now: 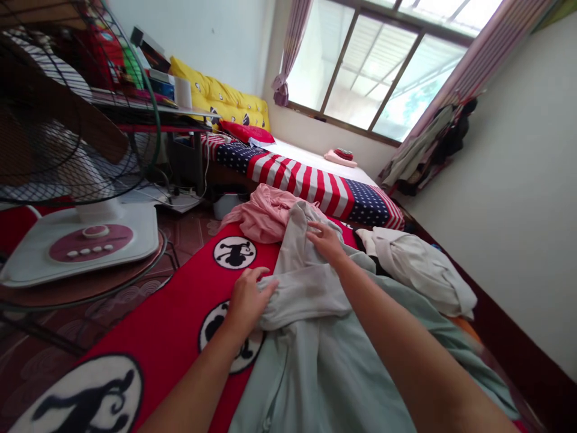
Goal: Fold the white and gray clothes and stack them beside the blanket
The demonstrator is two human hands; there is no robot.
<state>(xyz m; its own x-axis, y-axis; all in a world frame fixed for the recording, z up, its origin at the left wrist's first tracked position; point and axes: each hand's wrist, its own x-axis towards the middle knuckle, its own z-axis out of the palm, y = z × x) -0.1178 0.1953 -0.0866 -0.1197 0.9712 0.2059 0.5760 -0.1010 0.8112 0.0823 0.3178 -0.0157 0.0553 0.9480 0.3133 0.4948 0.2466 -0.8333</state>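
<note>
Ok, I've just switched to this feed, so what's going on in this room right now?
Someone is working on clothes with bare hands. A pale mint-green cloth garment lies spread over a red mat with black-and-white round motifs. The left hand is at a folded pale grey fabric, and the right hand lies spread on that fabric further up. A crumpled pink cloth and a white cloth lie on either side of it.

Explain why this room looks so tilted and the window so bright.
In the head view, wide-angle distortion bends and tilts the window frame and white wall; daylight overexposes the glass, washing out the outdoors; the left hand and right hand stay fairly sharp, with soft shadows on the pale grey cloth.
</note>
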